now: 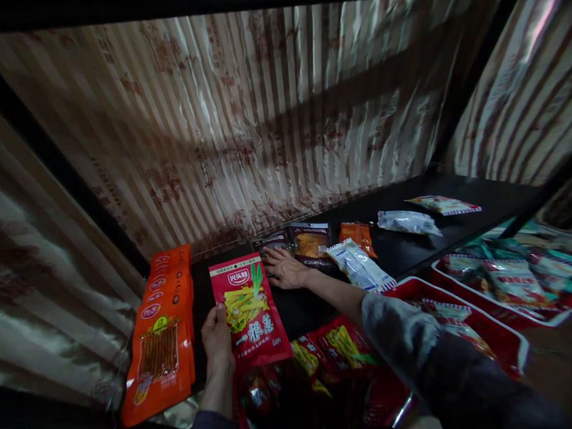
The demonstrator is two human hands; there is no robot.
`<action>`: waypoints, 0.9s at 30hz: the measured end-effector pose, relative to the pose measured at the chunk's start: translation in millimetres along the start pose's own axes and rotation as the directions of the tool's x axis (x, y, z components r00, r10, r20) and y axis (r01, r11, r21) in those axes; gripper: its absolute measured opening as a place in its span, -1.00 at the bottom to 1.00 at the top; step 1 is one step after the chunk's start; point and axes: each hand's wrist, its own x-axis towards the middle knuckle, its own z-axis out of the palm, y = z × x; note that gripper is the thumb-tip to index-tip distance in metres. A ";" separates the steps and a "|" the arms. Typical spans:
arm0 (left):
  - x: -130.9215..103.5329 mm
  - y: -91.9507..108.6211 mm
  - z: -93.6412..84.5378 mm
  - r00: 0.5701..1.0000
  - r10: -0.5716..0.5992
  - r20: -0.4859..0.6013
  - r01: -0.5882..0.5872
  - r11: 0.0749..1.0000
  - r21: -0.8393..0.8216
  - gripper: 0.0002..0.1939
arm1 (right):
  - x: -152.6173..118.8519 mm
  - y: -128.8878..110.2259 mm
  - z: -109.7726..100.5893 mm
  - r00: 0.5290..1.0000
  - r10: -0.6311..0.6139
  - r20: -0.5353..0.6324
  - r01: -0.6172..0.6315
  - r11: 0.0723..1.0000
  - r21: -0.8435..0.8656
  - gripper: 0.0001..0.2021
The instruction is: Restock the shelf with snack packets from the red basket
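Observation:
My left hand (pixel 217 339) grips a red snack bag (pixel 253 337) by its left edge, thumb on the front. The bag stands nearly upright over the black shelf, showing yellow snack sticks and a green onion. My right hand (pixel 286 269) stretches across to the back of the shelf, fingers spread and palm down. Its fingertips reach a dark snack packet (pixel 272 241); whether they press on it I cannot tell. Right of that hand lies another dark packet (pixel 312 240) with a clear window.
Overlapping orange snack bags (pixel 159 350) line the shelf's (pixel 409 254) left end. An orange packet (pixel 359 237) and white packets (pixel 360 265) lie toward the right. Red baskets (pixel 499 329) of packets stand in front, with more red bags (pixel 342 344) below my arms. Striped sheeting (pixel 264 115) hangs behind.

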 end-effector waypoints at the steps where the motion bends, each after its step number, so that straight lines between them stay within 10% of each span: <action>1: -0.5 -0.3 6.3 1.000 -0.013 -0.002 0.013 1.000 0.000 -0.82 | -4.0 5.3 -5.7 1.000 -0.010 0.002 0.010 1.000 -0.013 -0.62; 4: -3.3 0.0 15.3 0.995 -0.078 -0.057 0.079 0.997 0.016 -0.92 | -13.7 1.5 -25.0 0.999 -0.025 -0.023 0.024 0.999 -0.034 -0.64; 7: -4.7 1.7 13.9 0.987 -0.115 -0.115 0.122 0.991 0.052 -0.95 | -39.9 -18.5 -40.7 0.951 0.123 -0.284 -0.136 0.990 -0.029 -0.58; 13: -7.1 6.8 14.5 0.984 -0.104 -0.142 0.123 0.984 0.129 -0.95 | -140.5 -31.5 -36.4 0.535 0.653 -0.536 -0.699 0.699 0.153 -0.53; 18: -17.9 4.2 21.9 0.984 -0.119 -0.130 0.140 0.975 0.170 -0.94 | -161.0 -75.6 -20.4 0.837 0.400 -0.372 -0.372 0.916 0.148 -0.60; 21: -22.6 0.0 20.5 0.983 -0.091 -0.161 0.123 0.971 0.206 -0.93 | -146.5 -112.6 -12.4 0.926 0.243 -0.289 -0.199 0.965 0.171 -0.64; 27: -28.4 5.2 15.2 0.990 -0.095 -0.103 0.107 0.987 0.116 -0.95 | -108.3 -115.2 -11.2 0.867 0.378 -0.324 -0.221 0.876 0.428 -0.61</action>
